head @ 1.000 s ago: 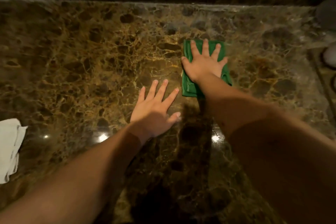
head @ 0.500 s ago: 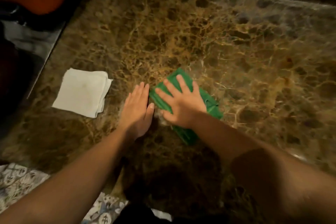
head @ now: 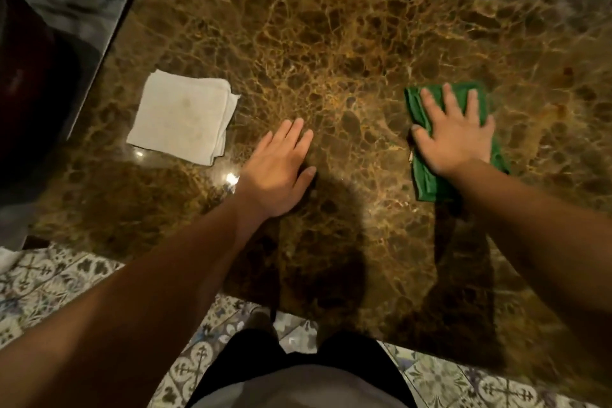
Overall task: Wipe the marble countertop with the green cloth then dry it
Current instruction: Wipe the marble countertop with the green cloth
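The marble countertop (head: 331,43) is brown with thin gold lines running all over it. It is shiny, and a small bright spot of light shows near the middle.

A white folded cloth (head: 182,116) lies flat on the left part of the top, close to its left edge. A green cloth (head: 427,175) lies flat on the right part, well apart from the white one.

The right hand (head: 453,139) presses flat on the green cloth with its fingers spread. The left hand (head: 278,172) rests flat on the bare marble between the two cloths.
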